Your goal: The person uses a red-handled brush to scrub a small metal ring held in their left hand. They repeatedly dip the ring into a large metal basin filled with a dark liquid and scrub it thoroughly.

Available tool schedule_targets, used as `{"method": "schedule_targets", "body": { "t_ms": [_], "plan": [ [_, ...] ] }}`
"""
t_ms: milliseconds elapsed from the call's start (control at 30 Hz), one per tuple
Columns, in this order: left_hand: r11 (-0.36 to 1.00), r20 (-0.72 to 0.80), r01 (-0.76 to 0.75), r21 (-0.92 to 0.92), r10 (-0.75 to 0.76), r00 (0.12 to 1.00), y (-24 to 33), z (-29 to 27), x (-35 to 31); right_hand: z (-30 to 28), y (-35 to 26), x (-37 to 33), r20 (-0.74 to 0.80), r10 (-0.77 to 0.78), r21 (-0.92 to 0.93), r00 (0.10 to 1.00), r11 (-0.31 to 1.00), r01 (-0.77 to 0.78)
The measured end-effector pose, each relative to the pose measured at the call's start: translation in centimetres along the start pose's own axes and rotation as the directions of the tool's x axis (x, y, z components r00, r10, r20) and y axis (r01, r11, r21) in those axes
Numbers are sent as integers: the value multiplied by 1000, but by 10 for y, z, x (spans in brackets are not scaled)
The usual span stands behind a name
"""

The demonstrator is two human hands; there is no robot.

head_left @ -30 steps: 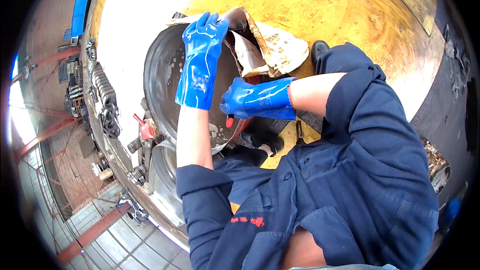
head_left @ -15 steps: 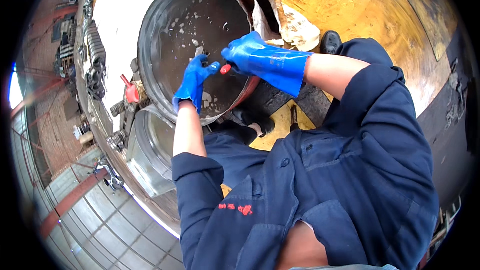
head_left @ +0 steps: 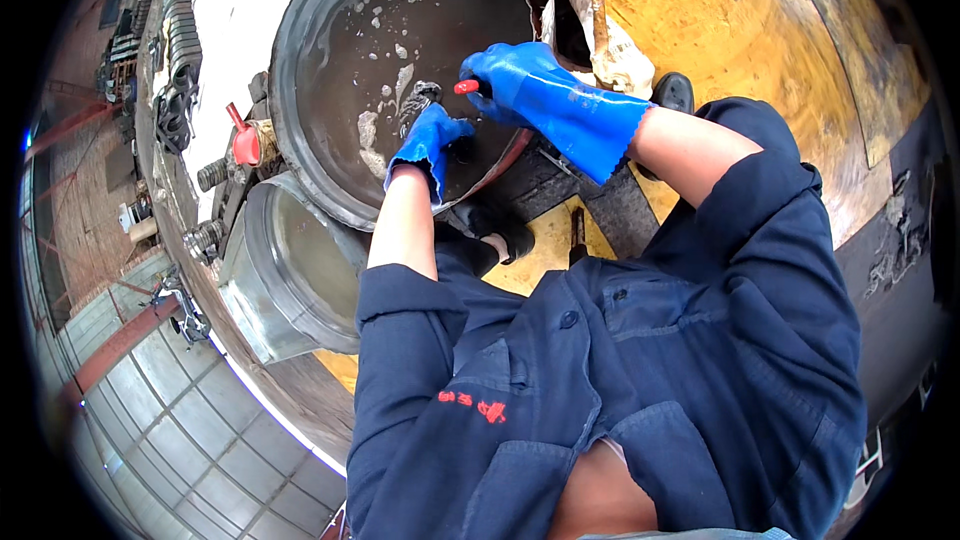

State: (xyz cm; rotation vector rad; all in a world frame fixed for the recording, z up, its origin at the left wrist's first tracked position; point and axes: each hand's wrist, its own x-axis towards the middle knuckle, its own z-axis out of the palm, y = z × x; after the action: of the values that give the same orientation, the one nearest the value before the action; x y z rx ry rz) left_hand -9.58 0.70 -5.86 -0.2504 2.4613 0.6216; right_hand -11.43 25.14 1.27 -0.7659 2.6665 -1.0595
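Note:
Both my hands wear blue rubber gloves and are over a large round metal tub [head_left: 283, 110] of murky brown liquid with patches of foam. My left hand [head_left: 430, 143] is closed around a wet, grey metal part [head_left: 420, 96], which pokes out beyond the fingers; its exact kind is unclear. My right hand [head_left: 510, 75], just to the right, is closed on a tool with a red handle end [head_left: 467, 86]. The tool's other end is hidden behind the glove.
A smaller metal tub [head_left: 300, 250] with cloudy liquid stands at the near left. Beside it are a red scoop-like container [head_left: 246, 145] and greasy coiled metal parts [head_left: 182, 40]. A torn sack [head_left: 622, 65] lies right of the large tub. Black shoes [head_left: 673, 92] rest on yellow flooring.
The view has shifted, so the tubs sit differently in it. My left hand has turned, and the grey metal part now shows beyond it. The red handle end has moved farther from the left thumb.

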Motion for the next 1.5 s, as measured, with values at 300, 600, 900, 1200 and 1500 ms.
{"method": "schedule_targets", "body": {
  "t_ms": [300,600,900,1200,1500],
  "plan": [
    [998,-72,13,-55,-17,997,3,-7,-15,-7,-4,0,11,84,49,996,995,-84],
    [983,-203,-22,-183,-16,979,25,-30,-91,-12,-2,3,-44,108,42,993,993,-106],
    [679,-128,-46,-733,-71,989,17,-44,-98,-28,-12,17,59,306,190,950,931,-312],
    [364,64,128,-922,-181,981,-23,-46,-100,-8,-40,18,211,-11,878,977,441,-185],
    [348,-83,-5,-937,-209,974,-18,-34,-81,26,-18,44,190,425,433,885,773,-464]
  ]
}}
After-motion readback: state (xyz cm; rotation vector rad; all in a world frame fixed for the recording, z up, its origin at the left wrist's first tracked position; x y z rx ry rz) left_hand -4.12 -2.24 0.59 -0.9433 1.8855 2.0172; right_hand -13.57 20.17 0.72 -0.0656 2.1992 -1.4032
